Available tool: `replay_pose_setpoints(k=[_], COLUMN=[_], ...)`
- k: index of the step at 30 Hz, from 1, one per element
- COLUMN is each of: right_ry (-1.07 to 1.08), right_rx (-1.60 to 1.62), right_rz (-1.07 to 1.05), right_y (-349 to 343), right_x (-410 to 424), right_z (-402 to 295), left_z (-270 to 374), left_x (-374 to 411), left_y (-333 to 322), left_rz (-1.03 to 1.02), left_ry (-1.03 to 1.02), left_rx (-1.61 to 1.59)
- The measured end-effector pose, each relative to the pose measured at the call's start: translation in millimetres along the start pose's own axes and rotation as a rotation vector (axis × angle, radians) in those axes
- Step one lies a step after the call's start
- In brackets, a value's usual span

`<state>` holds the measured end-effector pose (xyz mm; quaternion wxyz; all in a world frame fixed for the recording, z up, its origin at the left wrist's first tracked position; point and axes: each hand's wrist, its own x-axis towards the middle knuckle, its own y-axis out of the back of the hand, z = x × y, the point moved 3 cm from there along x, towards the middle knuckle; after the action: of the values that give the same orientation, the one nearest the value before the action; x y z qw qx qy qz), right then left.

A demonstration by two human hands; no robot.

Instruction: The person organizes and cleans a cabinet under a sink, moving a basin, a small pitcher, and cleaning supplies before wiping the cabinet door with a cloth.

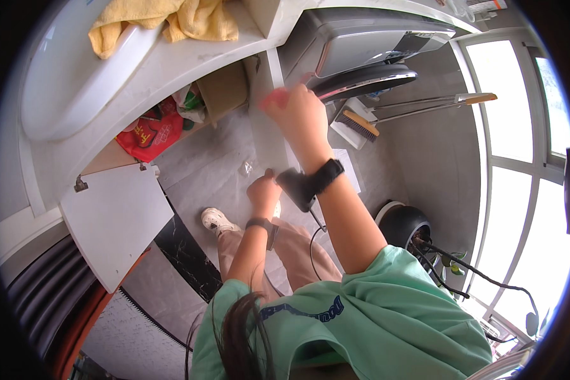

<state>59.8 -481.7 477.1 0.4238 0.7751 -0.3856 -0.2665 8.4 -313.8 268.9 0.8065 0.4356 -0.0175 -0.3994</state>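
Observation:
My right hand point(303, 108) is raised beside the round door point(368, 81) of a grey front-loading washing machine point(361, 45). Its fingers are closed on a blurred pink-red item point(275, 99), whose kind I cannot tell. Lower and nearer my body, my left hand point(263, 190) is curled above the floor, and nothing shows in it. Both wrists wear dark bands; a black device point(295, 187) with a cable sits at the right one. To the left, an open cabinet holds a red bag point(154, 135) with printing and a beige bin point(224, 90).
A white cabinet door point(118, 221) stands open at left. Above are a white basin point(80, 90) and a yellow cloth point(199, 21). A small clear wrapper point(246, 167) lies on the tiled floor. A brush point(358, 124) in a dustpan and a black plant pot point(403, 223) stand at right.

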Motion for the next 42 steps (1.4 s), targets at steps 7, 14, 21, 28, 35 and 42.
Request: replay_pose_setpoints(k=[7, 14, 21, 28, 35, 42], right_ry=[-0.117, -0.149, -0.124, -0.086, -0.167, -0.262], right_rx=[0.0, -0.006, -0.03, 0.171, 0.563, 1.076], right_rz=[-0.007, -0.03, -0.068, -0.133, -0.072, 0.303], right_y=[4.6, 7.1, 6.2, 11.3, 13.8, 75.3], right_x=[-73.4, -113.2, -134.8, -163.7, -185.5, -177.8], right_z=[11.0, 22.5, 29.3, 42.5, 61.1, 118.8], left_z=[1.5, 28.9, 29.7, 27.7, 3.8, 9.6], left_x=[0.9, -15.5, -10.5, -8.1, -10.5, -8.5], left_y=[4.9, 39.5, 31.0, 28.6, 24.0, 34.9], left_rz=[-0.101, 0.287, 0.209, 0.299, 0.194, 0.248], left_ry=[0.038, -0.126, -0.065, -0.115, 0.062, -0.021], left_rx=[0.149, 0.026, -0.095, -0.102, -0.183, -0.086])
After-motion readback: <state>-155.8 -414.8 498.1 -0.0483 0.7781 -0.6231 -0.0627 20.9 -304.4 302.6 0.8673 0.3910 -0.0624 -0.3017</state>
